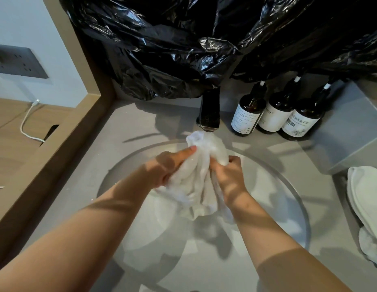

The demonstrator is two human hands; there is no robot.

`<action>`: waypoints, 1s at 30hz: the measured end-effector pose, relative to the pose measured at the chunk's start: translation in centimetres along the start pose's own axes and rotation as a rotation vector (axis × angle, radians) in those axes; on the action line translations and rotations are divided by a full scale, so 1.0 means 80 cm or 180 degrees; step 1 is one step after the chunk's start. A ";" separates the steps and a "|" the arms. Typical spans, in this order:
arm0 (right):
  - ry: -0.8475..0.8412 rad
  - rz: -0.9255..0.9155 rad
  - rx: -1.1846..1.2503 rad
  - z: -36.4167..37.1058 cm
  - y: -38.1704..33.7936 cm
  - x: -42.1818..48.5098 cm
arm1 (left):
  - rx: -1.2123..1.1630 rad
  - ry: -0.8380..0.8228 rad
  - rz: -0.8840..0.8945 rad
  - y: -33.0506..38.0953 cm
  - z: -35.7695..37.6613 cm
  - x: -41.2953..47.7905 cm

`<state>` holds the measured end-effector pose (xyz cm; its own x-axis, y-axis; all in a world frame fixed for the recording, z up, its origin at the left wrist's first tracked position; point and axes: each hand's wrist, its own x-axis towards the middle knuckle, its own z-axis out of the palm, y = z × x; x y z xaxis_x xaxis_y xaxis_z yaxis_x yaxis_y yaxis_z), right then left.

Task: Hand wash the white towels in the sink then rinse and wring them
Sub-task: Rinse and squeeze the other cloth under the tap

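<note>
A bunched white towel (199,182) hangs over the round sink (288,199), its top just under the dark faucet spout (208,114). My left hand (172,163) grips the towel's left side, thumb pointing up along the cloth. My right hand (229,175) is clenched on the right side, with folds of the cloth between the two hands. The towel's lower end dangles above the basin. More white cloth (364,203) lies on the counter at the right edge.
Three dark pump bottles (276,116) with white labels stand right of the faucet. Black plastic sheeting (183,43) covers the wall behind. A grey box (347,131) sits at the right. A wooden ledge (56,148) borders the counter's left side.
</note>
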<state>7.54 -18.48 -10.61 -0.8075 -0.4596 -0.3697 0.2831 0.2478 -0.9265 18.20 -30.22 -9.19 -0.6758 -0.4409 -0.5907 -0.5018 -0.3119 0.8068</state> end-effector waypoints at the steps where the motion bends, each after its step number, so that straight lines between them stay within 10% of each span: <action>1: -0.0124 0.0003 -0.0060 0.000 -0.002 -0.002 | 0.0132 0.0091 0.0178 -0.004 0.004 0.003; 8: -0.1405 0.0307 0.0360 -0.004 -0.017 -0.008 | -0.1162 -0.0213 0.0430 -0.024 0.014 0.000; 13: -0.1095 -0.0347 -0.0204 -0.005 0.004 -0.006 | -0.1830 0.0077 0.0564 -0.027 0.023 -0.003; 22: -0.1523 0.1403 0.1809 -0.011 0.010 -0.005 | -0.1575 -0.0162 0.1310 -0.019 0.036 -0.009; 30: -0.0350 -0.0206 0.0680 -0.035 -0.007 0.006 | -0.1621 -0.0349 -0.0492 -0.005 -0.045 -0.008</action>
<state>5.55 -16.41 -10.09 -0.7697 -0.5615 -0.3036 0.3450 0.0343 -0.9380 20.77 -32.88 -9.08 -0.6808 -0.2756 -0.6786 -0.2931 -0.7466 0.5972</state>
